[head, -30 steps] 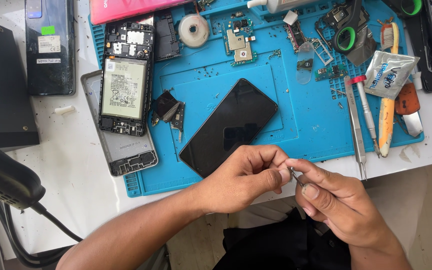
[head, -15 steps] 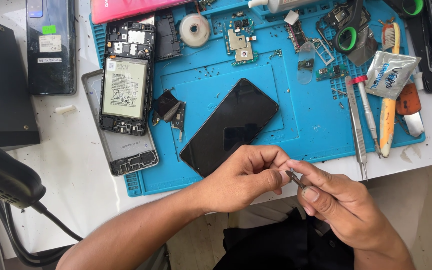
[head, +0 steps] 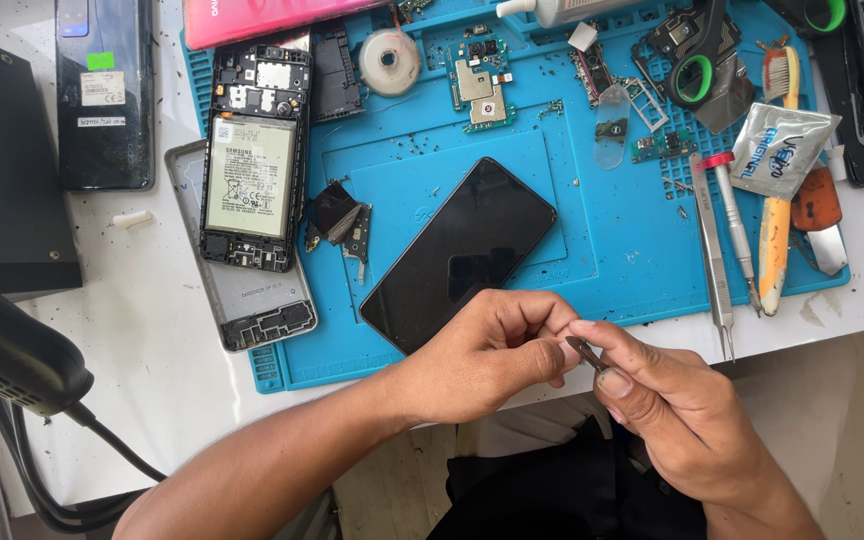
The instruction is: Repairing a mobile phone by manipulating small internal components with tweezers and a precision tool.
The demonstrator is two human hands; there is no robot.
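Note:
My left hand and my right hand meet just off the table's front edge, fingertips together. Between them sits a small dark metal part, pinched by my right thumb and forefinger and touched by my left fingertips. Just above my left hand a black phone screen lies tilted on the blue work mat. Left of it an opened phone with its battery showing rests on a grey back cover.
On the mat's right lie tweezers, a red-capped screwdriver, a yellow-handled tool and a foil sachet. Circuit boards, a tape roll and scissors sit at the back. A black box and cable occupy the left.
Both hands stay together at the table edge with only slight finger shifts on the small part. Nothing on the mat has moved.

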